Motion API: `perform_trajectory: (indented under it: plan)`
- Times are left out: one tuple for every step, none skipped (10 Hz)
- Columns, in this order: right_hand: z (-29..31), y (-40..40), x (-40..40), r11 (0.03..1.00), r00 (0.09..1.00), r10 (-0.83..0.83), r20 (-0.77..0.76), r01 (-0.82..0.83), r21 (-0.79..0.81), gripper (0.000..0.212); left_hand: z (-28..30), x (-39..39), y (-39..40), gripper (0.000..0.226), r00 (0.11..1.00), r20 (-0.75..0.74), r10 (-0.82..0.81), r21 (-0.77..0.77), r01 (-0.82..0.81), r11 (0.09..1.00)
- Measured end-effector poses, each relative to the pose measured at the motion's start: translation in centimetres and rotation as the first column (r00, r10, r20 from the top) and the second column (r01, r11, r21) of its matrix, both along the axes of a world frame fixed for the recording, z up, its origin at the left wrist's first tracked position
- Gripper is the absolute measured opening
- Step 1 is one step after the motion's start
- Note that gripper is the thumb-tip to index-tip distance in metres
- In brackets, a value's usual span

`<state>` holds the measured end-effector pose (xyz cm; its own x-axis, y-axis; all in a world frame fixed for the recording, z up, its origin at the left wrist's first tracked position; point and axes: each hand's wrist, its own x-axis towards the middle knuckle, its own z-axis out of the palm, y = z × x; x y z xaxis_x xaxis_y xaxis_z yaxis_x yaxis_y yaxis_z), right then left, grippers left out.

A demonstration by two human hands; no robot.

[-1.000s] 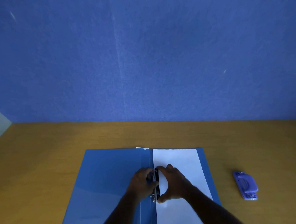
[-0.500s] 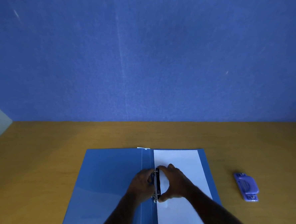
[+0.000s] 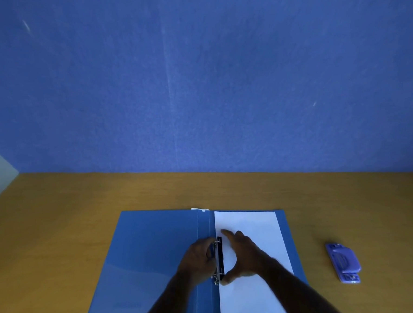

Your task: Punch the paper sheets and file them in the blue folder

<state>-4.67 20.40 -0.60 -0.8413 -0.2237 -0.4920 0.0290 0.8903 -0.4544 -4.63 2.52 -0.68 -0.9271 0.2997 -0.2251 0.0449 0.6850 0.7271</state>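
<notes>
Head view: blue folder (image 3: 158, 256) laid open at near edge of table (image 3: 59, 225), middle. Paper sheets (image 3: 251, 228) laid on right half, left margin at ring mechanism (image 3: 220, 257). Left hand (image 3: 198, 259) curled round mechanism from left, fingers bent onto rings. Right hand (image 3: 245, 255) spread in wide C, forefinger at far end, thumb at near end, sheet margin pressed flat. Judged step: rings being closed through holes. Advised: margin kept square to spine, holes seated on both prongs before closure, fingertips kept out of rings. Hole punch (image 3: 343, 261) left near right edge.
</notes>
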Motion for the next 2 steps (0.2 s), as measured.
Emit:
perform_trajectory:
  plan:
    - [-0.06, 0.34, 0.14, 0.997, 0.999, -0.028, 0.018, 0.029, -0.066, 0.146, -0.07, -0.04, 0.02, 0.048, 1.0, 0.008, 0.018, 0.037, -0.019, 0.999]
    - [0.17, 1.07, 0.9, 0.982, 0.997, -0.073, 0.034, 0.078, -0.17, 0.14, -0.03, 0.08, 0.1, 0.04, 0.998, 0.038, 0.051, 0.084, -0.054, 0.995]
